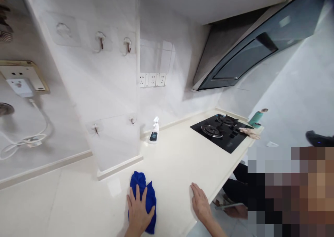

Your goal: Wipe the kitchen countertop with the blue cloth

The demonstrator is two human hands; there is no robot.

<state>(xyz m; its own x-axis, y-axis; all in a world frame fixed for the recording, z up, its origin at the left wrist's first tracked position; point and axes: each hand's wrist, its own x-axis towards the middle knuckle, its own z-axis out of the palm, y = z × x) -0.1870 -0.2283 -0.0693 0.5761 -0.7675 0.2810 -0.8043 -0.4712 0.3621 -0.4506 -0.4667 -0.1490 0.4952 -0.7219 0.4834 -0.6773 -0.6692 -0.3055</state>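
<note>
A crumpled blue cloth (pixel 150 204) lies on the cream countertop (pixel 174 167), close to the wall corner. Pressed flat on top of it is my left hand (pixel 138 207), fingers spread. My right hand (pixel 200 201) rests on the counter near its front edge, fingers stretched out and side by side, with nothing in it. Further back, a white spray bottle (pixel 153 131) with a dark label stands against the wall, apart from both hands.
A black gas stove (pixel 221 131) is set into the counter at the back right, under a range hood (pixel 242 56). Beside it lie a pale rag (pixel 250 132) and a green bottle (pixel 256 117). Another person (pixel 281 195), blurred out, is at the right. Wall sockets (pixel 152 80) and hooks (pixel 100 40) line the wall.
</note>
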